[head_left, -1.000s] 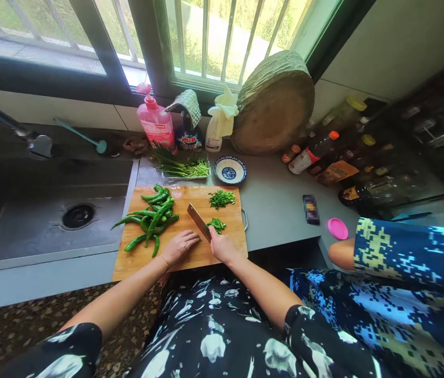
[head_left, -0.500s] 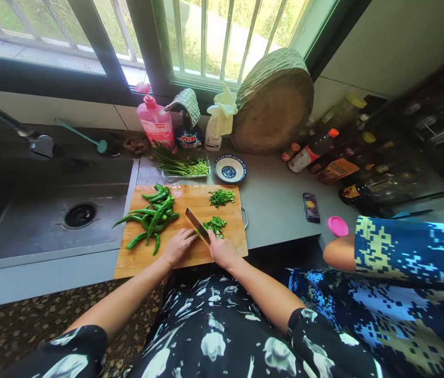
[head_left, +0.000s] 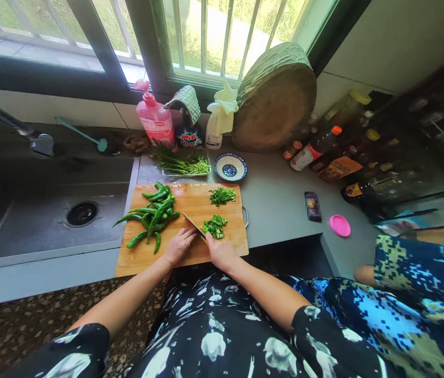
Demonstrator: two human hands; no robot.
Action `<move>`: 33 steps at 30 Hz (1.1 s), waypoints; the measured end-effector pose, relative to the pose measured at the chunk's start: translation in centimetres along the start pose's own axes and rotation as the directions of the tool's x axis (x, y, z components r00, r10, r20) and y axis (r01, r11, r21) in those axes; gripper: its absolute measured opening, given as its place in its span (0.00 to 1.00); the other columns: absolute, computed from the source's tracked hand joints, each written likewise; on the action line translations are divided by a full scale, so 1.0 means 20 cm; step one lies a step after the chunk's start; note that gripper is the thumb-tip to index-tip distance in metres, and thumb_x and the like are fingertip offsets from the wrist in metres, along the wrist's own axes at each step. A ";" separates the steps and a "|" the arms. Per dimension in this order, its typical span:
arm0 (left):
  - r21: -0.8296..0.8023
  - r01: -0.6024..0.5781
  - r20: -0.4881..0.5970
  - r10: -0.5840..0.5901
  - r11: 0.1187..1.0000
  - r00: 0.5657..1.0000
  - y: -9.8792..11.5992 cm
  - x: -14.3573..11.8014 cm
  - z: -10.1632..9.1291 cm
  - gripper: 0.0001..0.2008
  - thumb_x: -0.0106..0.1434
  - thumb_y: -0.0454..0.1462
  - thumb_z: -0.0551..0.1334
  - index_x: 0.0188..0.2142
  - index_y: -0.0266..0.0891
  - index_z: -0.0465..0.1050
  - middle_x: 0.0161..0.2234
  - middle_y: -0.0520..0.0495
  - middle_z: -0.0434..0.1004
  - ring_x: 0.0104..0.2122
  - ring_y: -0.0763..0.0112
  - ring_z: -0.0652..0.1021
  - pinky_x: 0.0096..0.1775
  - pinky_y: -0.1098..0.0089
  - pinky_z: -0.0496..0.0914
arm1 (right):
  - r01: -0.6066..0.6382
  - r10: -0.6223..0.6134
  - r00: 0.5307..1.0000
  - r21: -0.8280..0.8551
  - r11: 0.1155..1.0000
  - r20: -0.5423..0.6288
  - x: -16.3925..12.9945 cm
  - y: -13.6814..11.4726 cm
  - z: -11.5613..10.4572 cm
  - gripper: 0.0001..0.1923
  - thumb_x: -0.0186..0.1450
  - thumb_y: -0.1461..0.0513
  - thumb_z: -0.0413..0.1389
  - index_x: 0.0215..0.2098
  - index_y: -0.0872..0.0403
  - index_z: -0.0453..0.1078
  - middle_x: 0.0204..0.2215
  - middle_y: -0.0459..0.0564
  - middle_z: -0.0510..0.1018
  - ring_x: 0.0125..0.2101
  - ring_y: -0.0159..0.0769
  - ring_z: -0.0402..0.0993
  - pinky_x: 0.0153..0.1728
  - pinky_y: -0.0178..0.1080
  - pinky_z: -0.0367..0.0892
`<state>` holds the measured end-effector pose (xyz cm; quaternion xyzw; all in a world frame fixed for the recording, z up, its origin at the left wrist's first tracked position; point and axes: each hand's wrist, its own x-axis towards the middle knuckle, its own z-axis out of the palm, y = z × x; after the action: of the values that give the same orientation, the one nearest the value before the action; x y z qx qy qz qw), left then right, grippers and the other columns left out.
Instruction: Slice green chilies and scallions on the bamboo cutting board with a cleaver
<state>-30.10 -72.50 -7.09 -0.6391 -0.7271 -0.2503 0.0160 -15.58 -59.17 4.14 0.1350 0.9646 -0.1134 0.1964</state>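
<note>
A wooden cutting board (head_left: 185, 192) lies on the counter in front of me. My right hand (head_left: 222, 253) is wrapped round the handle of a kitchen knife (head_left: 193, 224), its blade slanting away to the left over the board. Close to the blade's left side, my left hand (head_left: 180, 245) has its fingers bent and pressed together on a green chili pepper, mostly hidden under them. Sliced green chili (head_left: 214, 227) lies just right of the blade, and a pile of chopped greens (head_left: 222, 196) sits farther back. Several whole green chilies (head_left: 161, 215) are heaped on the board's left side.
Behind the board are a tray of green stalks (head_left: 186, 166), a blue-patterned dish (head_left: 230, 167) and a pink pump bottle (head_left: 154, 118). A sink (head_left: 49, 210) lies left. Sauce bottles (head_left: 312, 152), a phone (head_left: 312, 206) and a pink lid (head_left: 340, 226) are right, near another person's sleeve (head_left: 414, 262).
The knife has shifted slightly left, and its blade shows more edge-on. My left hand stays nearly in place. The other person's arm at the right has moved back and away.
</note>
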 end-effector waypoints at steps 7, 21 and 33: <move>-0.044 -0.118 0.081 0.121 0.992 0.989 -0.01 0.06 -0.05 0.16 0.65 0.32 0.47 0.42 0.38 0.72 0.43 0.43 0.73 0.38 0.67 0.69 0.41 0.66 0.69 | -0.102 0.105 0.993 0.063 0.993 -0.052 0.07 0.04 0.03 0.26 0.65 0.63 0.43 0.61 0.58 0.47 0.31 0.56 0.78 0.31 0.42 0.76 0.32 0.39 0.69; -0.071 -0.056 0.087 0.062 0.996 0.994 -0.09 0.06 -0.01 0.15 0.65 0.33 0.48 0.42 0.38 0.73 0.40 0.43 0.75 0.38 0.68 0.71 0.40 0.67 0.70 | -0.132 0.132 0.991 0.060 0.989 0.004 -0.07 -0.03 -0.02 0.28 0.62 0.65 0.46 0.60 0.60 0.47 0.28 0.57 0.77 0.29 0.43 0.76 0.30 0.40 0.69; -0.156 -0.003 0.052 0.011 0.988 0.999 -0.11 -0.01 0.02 0.15 0.66 0.36 0.48 0.42 0.41 0.73 0.42 0.44 0.71 0.41 0.68 0.71 0.43 0.67 0.69 | -0.255 0.259 0.965 0.088 0.963 -0.036 0.07 -0.11 0.02 0.28 0.65 0.64 0.42 0.63 0.57 0.45 0.31 0.55 0.78 0.30 0.40 0.76 0.32 0.38 0.69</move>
<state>-32.01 -72.66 -8.16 -0.6474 -0.7031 -0.2894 -0.0521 -17.29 -61.10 3.56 0.2695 0.9378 -0.1234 0.1810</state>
